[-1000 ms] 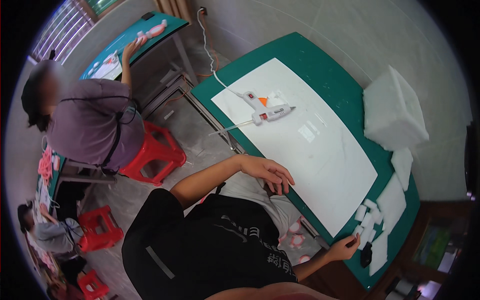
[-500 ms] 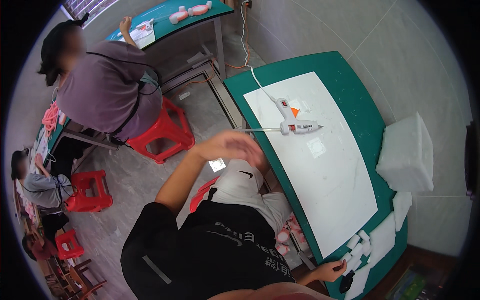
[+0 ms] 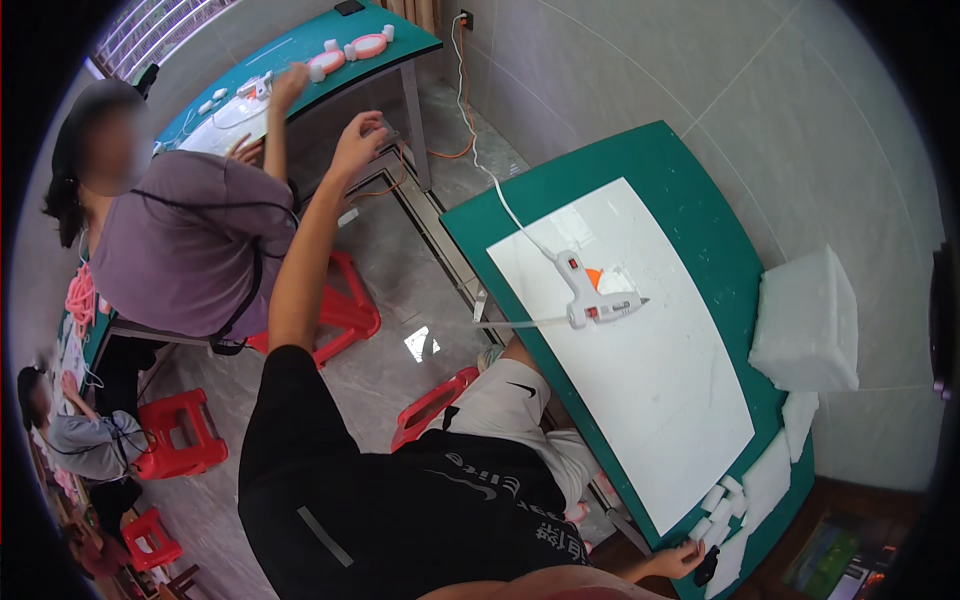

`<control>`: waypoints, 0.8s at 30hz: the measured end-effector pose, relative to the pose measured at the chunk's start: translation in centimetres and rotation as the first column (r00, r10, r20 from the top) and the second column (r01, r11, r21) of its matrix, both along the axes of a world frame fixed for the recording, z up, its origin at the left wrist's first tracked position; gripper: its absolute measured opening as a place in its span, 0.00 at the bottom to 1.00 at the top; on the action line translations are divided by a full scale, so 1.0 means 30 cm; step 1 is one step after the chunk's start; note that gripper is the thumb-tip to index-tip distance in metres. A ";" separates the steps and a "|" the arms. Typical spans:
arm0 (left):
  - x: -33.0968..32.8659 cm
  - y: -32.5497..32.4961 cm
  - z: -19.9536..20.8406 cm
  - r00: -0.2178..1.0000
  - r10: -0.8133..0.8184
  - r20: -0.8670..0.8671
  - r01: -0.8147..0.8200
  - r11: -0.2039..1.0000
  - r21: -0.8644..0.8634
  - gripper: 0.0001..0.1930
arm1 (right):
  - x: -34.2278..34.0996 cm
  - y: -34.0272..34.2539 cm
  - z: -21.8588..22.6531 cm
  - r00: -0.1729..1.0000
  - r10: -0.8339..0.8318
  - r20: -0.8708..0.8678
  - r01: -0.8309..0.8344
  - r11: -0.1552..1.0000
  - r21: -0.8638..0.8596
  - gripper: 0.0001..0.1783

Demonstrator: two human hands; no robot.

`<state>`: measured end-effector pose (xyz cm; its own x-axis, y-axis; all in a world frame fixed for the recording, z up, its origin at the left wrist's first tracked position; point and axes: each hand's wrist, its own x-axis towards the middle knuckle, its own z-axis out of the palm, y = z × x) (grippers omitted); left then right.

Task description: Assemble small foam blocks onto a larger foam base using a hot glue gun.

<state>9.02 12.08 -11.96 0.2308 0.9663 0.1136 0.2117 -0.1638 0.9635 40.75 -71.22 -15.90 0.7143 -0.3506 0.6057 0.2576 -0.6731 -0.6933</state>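
Note:
My left hand (image 3: 360, 140) is raised at the upper left, out beyond the near table's edge. Its fingers are loosely bent and apart, with nothing in them. At the table's lower corner my right hand (image 3: 684, 560) has its fingertips drawn together beside small white foam pieces (image 3: 718, 512) and a black object (image 3: 707, 566). Whatever those fingers may hold is too small to make out. A white glue gun (image 3: 592, 297) lies on a white board (image 3: 640, 390), its clear glue stick (image 3: 515, 323) reaching past the table edge.
The board rests on a green table (image 3: 690, 200). A stack of white foam sheets (image 3: 808, 320) stands at its right edge, with flat foam strips (image 3: 768, 475) below. Left, a person in a purple top (image 3: 190, 240) works at another green table (image 3: 300, 60). Red stools (image 3: 183, 435) stand on the floor.
My left hand has swung up and away from my lap toward the upper left. My right hand stays by the foam pieces. The view has shifted somewhat; the person in purple has moved an arm.

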 end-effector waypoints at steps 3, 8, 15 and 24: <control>-0.082 0.343 -0.082 0.903 0.214 -0.374 -0.012 0.881 0.473 0.29 | 0.027 -0.032 -0.003 0.995 -0.097 0.015 0.091 0.969 0.229 0.13; 0.005 0.479 -0.068 0.835 0.256 -0.487 -0.010 0.892 0.452 0.33 | 0.038 -0.050 -0.006 0.986 -0.163 0.023 0.154 0.966 0.209 0.14; -0.039 0.599 0.035 0.467 0.517 -0.717 -0.116 0.840 0.531 0.33 | 0.032 -0.030 0.014 0.978 -0.205 -0.036 0.208 0.969 0.130 0.14; -0.240 0.776 0.017 0.337 0.422 -0.842 -0.273 0.900 0.341 0.35 | 0.051 -0.202 -0.080 0.949 -0.277 -0.148 0.274 0.961 -0.040 0.15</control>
